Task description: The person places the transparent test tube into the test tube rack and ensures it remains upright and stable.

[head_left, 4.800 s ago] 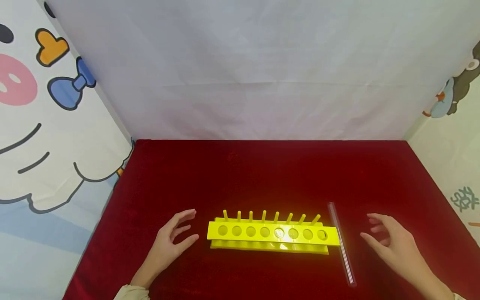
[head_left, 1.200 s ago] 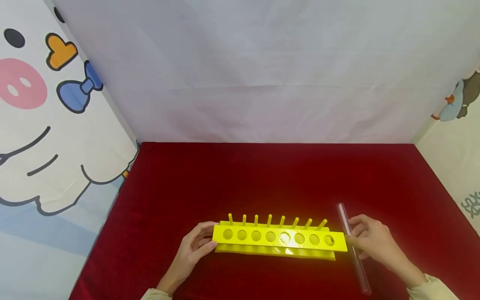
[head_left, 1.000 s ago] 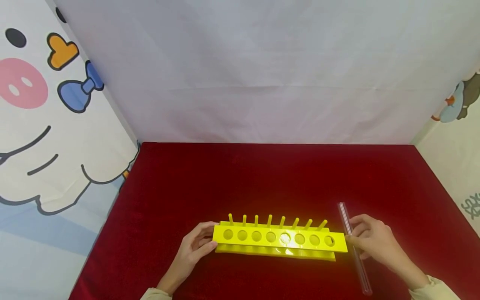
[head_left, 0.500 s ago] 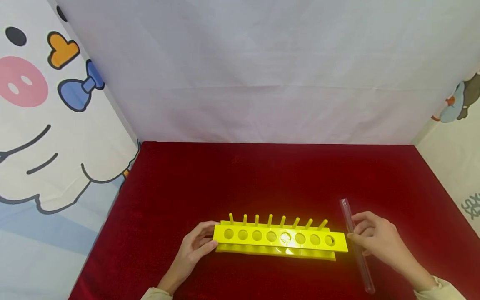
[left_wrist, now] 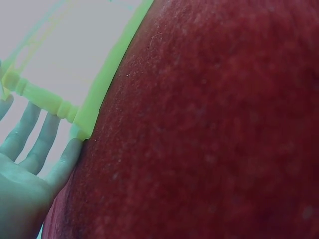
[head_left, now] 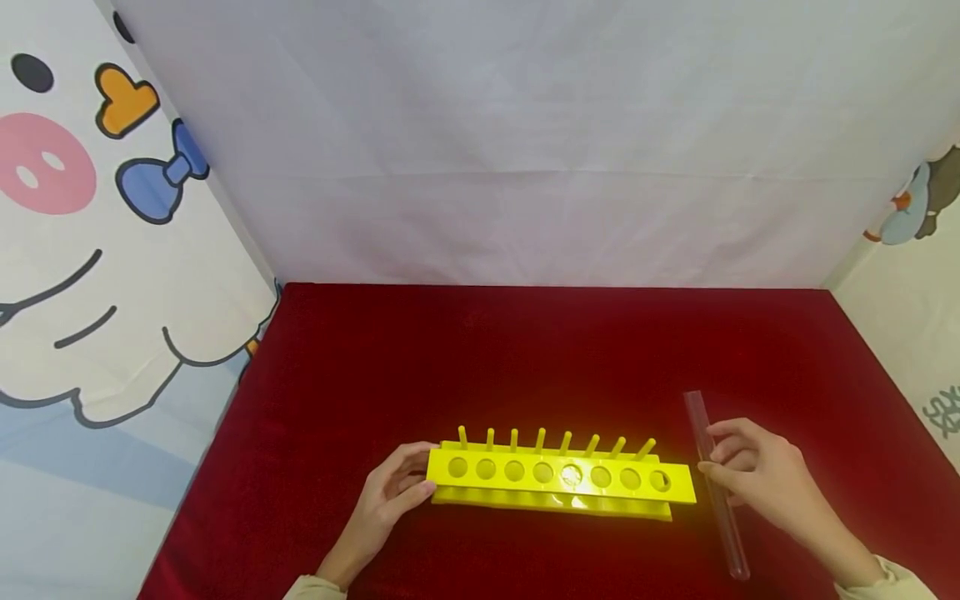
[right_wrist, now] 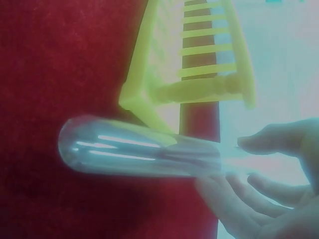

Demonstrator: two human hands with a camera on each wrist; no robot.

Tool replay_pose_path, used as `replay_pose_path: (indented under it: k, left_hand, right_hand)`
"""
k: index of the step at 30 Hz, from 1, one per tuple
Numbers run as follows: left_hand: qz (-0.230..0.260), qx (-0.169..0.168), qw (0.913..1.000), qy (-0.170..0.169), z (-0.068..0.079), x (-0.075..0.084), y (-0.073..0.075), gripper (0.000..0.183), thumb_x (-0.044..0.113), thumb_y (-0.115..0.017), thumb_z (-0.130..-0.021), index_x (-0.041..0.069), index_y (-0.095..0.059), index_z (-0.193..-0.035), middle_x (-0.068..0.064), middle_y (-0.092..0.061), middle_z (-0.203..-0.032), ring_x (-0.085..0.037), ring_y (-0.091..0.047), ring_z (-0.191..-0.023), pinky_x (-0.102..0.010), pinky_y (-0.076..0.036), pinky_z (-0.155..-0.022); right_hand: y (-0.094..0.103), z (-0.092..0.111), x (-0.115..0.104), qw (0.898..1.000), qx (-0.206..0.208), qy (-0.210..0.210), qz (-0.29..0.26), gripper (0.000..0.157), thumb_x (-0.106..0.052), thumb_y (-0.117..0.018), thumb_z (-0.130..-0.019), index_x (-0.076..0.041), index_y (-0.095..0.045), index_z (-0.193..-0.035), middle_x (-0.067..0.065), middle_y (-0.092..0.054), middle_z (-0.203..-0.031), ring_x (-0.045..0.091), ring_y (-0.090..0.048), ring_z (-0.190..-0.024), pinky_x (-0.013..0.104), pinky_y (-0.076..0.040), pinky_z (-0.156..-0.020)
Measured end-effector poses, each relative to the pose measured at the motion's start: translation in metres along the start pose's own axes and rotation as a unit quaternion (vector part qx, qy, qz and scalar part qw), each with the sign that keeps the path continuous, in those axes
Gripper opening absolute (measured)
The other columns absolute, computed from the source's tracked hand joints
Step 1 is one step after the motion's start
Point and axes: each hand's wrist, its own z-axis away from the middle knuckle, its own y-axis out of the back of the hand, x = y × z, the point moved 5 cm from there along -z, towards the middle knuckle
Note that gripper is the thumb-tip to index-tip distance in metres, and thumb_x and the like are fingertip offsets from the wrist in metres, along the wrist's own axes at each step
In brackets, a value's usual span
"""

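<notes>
A yellow test tube rack [head_left: 495, 486] stands in front of me, a row of round holes in its top and a row of pegs along its back. My left hand [head_left: 375, 504] holds the rack's left end, thumb at the front corner; in the left wrist view its fingers [left_wrist: 42, 142] reach to the end post. My right hand [head_left: 776, 483] pinches a clear test tube [head_left: 727, 533] just right of the rack. In the right wrist view the tube's rounded closed end [right_wrist: 79, 144] points away from the fingers, with the rack [right_wrist: 199, 89] beyond.
A dark red cloth [head_left: 480, 358] covers the table. Behind it hangs a pale curtain [head_left: 525, 167], and a cartoon-printed cloth [head_left: 202, 292] borders the left side. Another printed cloth [head_left: 907, 308] stands along the right.
Both hands were apart from things at first; the left then took the rack's end and the right the test tube. Lately the tube has shifted slightly right and away from me; the rack stays put.
</notes>
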Motion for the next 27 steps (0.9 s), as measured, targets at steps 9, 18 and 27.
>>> replay_pose_path:
  k: [9,18,27]
  left_hand:
    - [-0.017,0.003,0.9998,0.011,0.000,-0.005,0.001,0.037,0.005,-0.055,-0.094,-0.001,-0.047,-0.130,-0.015,-0.056,-0.123,-0.025,-0.058,-0.105,-0.032,-0.050,-0.086]
    - [-0.021,0.008,0.9997,0.012,0.000,-0.005,0.002,0.038,0.006,-0.055,-0.093,-0.001,-0.048,-0.129,-0.014,-0.057,-0.122,-0.024,-0.058,-0.105,-0.032,-0.049,-0.087]
    - [-0.016,0.008,0.9998,0.004,0.001,-0.003,0.002,0.036,0.004,-0.054,-0.093,-0.002,-0.048,-0.129,-0.015,-0.057,-0.122,-0.024,-0.058,-0.106,-0.032,-0.049,-0.088]
  right_hand:
    - [0.006,0.005,-0.011,0.999,0.022,0.041,0.005,0.042,-0.011,-0.075,-0.081,-0.001,-0.055,-0.117,0.010,-0.061,-0.088,0.010,-0.063,-0.065,0.027,-0.054,-0.052]
    - [0.010,0.007,-0.016,0.998,0.038,0.054,0.003,0.040,-0.012,-0.075,-0.081,-0.003,-0.056,-0.115,0.010,-0.061,-0.088,0.010,-0.063,-0.066,0.027,-0.054,-0.053]
    - [0.013,0.012,-0.024,0.996,0.053,0.076,0.002,0.038,-0.010,-0.076,-0.080,-0.006,-0.057,-0.114,0.008,-0.062,-0.088,0.009,-0.063,-0.069,0.027,-0.054,-0.053]
